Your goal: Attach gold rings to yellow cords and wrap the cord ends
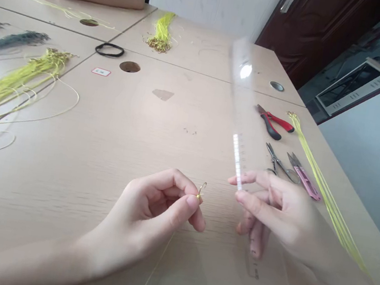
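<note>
Thin curved hook (200, 190), perhaps golden

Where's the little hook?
In the head view, the hook is pinched in the left hand, just left of the clear ruler held by the right hand.

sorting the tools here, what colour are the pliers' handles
The pliers' handles are red and black, clearest in the head view.

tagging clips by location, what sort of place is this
Probably a workshop for small handwork: bundled yellow strands and red-and-black pliers lie on a wood-toned table, and the right hand holds a clear ruler.
</note>
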`<action>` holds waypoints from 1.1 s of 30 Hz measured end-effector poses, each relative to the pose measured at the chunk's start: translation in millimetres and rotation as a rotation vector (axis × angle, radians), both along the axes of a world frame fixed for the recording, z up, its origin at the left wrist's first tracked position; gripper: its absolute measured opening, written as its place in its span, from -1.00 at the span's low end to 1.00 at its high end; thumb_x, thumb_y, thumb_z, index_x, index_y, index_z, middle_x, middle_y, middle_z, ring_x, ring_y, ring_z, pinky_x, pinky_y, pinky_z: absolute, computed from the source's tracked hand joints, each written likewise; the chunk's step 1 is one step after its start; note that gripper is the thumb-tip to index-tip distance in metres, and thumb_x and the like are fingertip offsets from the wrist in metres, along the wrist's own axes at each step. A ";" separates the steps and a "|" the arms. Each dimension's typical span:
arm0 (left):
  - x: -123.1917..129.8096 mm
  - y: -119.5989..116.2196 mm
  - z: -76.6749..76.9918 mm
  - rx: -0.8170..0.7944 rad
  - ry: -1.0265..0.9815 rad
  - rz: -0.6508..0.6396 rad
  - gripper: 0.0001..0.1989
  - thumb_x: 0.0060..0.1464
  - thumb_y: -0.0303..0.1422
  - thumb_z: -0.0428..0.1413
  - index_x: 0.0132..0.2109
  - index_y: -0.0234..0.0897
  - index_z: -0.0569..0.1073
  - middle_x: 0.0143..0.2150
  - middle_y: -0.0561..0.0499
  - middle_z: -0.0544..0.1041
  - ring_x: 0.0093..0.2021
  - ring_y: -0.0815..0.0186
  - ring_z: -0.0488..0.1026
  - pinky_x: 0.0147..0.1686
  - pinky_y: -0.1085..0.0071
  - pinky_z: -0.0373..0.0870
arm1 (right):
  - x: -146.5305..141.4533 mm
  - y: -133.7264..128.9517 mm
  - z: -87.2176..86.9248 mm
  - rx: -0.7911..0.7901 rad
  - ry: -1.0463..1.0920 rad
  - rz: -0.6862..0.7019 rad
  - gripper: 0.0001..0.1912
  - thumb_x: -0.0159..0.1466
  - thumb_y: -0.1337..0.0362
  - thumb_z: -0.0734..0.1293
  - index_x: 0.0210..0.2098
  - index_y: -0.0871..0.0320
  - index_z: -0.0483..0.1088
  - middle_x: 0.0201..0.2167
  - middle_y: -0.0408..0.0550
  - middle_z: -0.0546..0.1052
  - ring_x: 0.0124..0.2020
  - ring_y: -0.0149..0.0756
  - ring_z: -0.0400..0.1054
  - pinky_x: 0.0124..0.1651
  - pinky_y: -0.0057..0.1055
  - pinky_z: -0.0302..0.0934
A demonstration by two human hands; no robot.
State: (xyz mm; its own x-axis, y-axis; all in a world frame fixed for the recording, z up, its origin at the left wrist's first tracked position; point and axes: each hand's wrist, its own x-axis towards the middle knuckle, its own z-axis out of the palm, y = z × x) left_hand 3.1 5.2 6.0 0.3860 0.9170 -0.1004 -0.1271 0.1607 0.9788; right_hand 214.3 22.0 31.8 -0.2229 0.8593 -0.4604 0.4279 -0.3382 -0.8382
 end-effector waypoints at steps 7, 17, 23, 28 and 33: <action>-0.5 -1.7 -0.9 -0.001 0.025 -0.028 -0.83 0.19 -0.36 0.00 -0.37 -0.29 0.33 -0.45 0.07 0.48 -0.40 0.43 0.38 -0.35 0.52 0.30 | -15.9 4.7 -3.4 -0.065 -0.394 0.033 -0.70 0.20 0.03 0.26 -0.42 0.15 0.28 -0.71 -0.19 0.44 -0.79 -0.42 0.28 -0.70 -0.53 0.10; 2.1 0.6 2.3 0.027 0.068 0.017 -0.82 0.13 -0.40 0.01 -0.44 -0.31 0.29 -0.54 0.14 0.26 -0.51 0.48 0.17 -0.50 0.55 0.14 | -6.1 2.7 -27.6 0.451 -0.902 0.098 -0.40 0.18 -0.15 0.13 -0.73 0.16 -0.06 -0.80 -0.22 0.02 -0.71 -0.47 -0.12 -0.64 -0.46 -0.26; 4.0 -0.4 -3.8 0.112 0.223 -0.016 -0.85 0.13 -0.41 -0.02 -0.42 -0.30 0.29 -0.53 0.16 0.26 -0.51 0.49 0.17 -0.53 0.58 0.15 | -11.4 -13.0 -12.2 0.520 -0.483 0.088 -0.61 0.24 -0.05 0.19 -0.52 0.11 0.29 -0.71 -0.22 0.24 -0.66 -0.44 0.10 -0.58 -0.48 -0.01; 6.9 -2.8 -8.0 0.265 0.438 -0.075 -0.88 0.04 -0.51 -0.01 -0.45 -0.29 0.29 -0.61 0.21 0.21 -0.60 0.54 0.11 -0.63 0.64 0.08 | -24.1 -24.6 -13.8 0.255 0.107 0.153 -0.78 0.25 0.09 0.27 -0.40 0.10 0.30 -0.63 -0.28 0.25 -0.62 -0.53 0.15 -0.59 -0.60 0.08; 7.3 -3.2 -4.5 0.339 0.492 -0.094 -0.88 0.01 -0.52 0.00 -0.46 -0.31 0.34 -0.62 0.21 0.22 -0.62 0.57 0.12 -0.64 0.68 0.09 | -23.6 -23.9 -21.3 0.177 0.138 0.081 -0.78 0.29 0.13 0.23 -0.42 0.11 0.27 -0.70 -0.31 0.20 -0.68 -0.55 0.09 -0.65 -0.60 -0.01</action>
State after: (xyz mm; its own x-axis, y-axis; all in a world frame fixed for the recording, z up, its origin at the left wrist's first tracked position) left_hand 10.3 2.0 1.5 0.4498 0.8931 0.0044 0.3532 -0.1823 0.9176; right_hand 190.7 -1.9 10.6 -0.3446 0.9007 -0.2645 0.3250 -0.1499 -0.9338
